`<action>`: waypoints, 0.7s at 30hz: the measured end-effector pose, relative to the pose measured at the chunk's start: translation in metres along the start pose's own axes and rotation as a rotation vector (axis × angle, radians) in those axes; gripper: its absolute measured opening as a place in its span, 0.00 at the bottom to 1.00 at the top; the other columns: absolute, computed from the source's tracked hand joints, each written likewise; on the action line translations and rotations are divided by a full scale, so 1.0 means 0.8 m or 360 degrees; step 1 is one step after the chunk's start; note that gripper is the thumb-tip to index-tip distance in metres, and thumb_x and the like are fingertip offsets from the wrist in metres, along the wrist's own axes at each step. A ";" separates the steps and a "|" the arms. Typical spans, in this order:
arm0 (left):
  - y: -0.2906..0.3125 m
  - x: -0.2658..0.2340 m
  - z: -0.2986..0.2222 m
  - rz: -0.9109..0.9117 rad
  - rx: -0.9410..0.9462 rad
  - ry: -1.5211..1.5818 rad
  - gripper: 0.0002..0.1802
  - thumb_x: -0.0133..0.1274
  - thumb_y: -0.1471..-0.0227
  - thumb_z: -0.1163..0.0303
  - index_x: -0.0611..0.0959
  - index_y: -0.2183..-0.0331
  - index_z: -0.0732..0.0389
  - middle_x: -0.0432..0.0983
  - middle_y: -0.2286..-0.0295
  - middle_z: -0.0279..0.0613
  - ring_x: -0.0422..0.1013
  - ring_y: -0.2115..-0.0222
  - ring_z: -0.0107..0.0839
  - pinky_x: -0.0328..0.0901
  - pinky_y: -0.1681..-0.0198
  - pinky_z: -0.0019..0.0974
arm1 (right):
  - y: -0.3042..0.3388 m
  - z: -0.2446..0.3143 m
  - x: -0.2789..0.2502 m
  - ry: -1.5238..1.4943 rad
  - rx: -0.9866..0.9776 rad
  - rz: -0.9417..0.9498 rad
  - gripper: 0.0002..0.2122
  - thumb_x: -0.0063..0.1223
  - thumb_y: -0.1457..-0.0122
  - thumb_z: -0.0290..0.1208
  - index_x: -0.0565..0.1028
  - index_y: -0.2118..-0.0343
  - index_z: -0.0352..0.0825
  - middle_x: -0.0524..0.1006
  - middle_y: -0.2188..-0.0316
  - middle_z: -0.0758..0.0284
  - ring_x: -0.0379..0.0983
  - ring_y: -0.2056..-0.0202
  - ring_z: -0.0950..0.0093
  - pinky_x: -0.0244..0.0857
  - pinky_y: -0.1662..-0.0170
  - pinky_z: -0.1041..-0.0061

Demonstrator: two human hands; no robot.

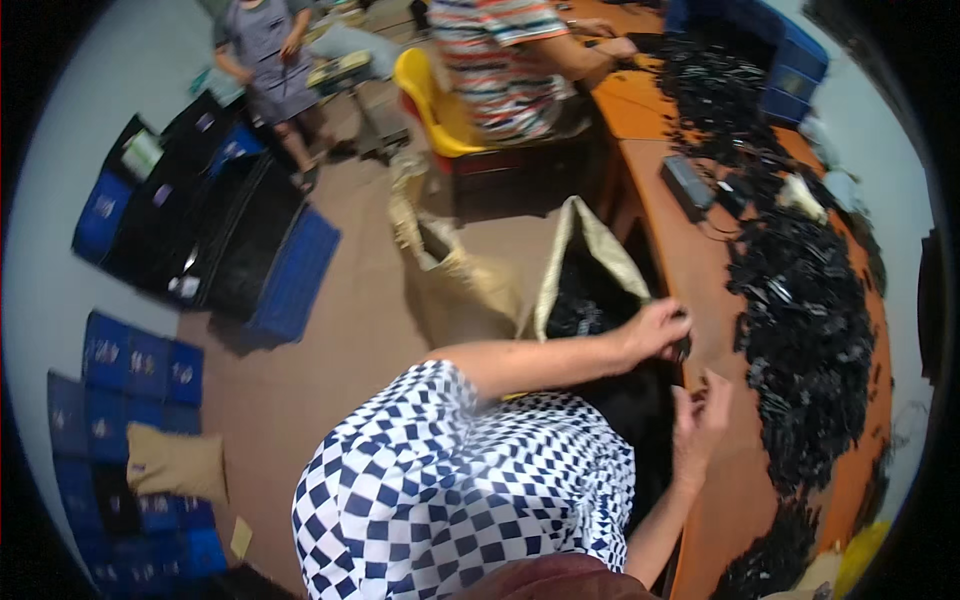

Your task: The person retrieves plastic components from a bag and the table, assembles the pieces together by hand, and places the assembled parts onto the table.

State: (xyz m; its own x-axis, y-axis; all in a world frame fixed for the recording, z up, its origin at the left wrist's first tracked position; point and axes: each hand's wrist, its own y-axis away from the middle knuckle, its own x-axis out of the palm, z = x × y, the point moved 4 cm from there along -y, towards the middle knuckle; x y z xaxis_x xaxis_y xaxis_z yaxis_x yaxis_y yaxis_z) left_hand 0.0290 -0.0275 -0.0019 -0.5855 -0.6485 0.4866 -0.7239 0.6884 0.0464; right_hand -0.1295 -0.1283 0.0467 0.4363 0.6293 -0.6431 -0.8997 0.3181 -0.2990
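Observation:
My left hand (655, 332) is at the near edge of the orange table (695, 280), its fingers closed round a small black piece (683, 347) that shows at the fingertips. What kind of piece it is, I cannot make out. Just below it, over the same edge, my right hand (700, 425) has its thumb and fingers apart, with nothing visible between them. Beyond both hands lies a big heap of small black parts (805, 340), partly shiny. Under my left forearm an open sack (600, 240) holds more black pieces.
A second tan sack (470, 290) stands on the floor. Blue crates (290, 280) are stacked at the left, with a filled bag (178, 464) on some. A dark box (687, 188) lies on the table. A co-worker (500, 70) sits ahead by a yellow chair (430, 105); another person (268, 70) stands farther back.

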 end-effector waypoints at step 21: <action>0.168 -0.098 0.052 -0.0554 -0.0731 0.0604 0.13 0.51 0.44 0.63 0.76 0.62 0.63 0.76 0.62 0.49 0.75 0.67 0.34 0.73 0.61 0.34 | -0.046 -0.142 0.003 0.0038 -0.0373 -0.0024 0.02 0.50 0.46 0.20 0.72 0.72 0.28 0.72 0.75 0.53 0.70 0.73 0.55 0.63 0.70 0.64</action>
State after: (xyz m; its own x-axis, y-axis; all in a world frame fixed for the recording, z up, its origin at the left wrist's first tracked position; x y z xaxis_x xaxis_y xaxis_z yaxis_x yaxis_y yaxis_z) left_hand -0.0376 0.1020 -0.0703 -0.1183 -0.7557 0.6442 -0.5695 0.5831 0.5794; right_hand -0.0969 -0.2193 -0.0239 0.4517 0.6077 -0.6532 -0.8734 0.1520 -0.4626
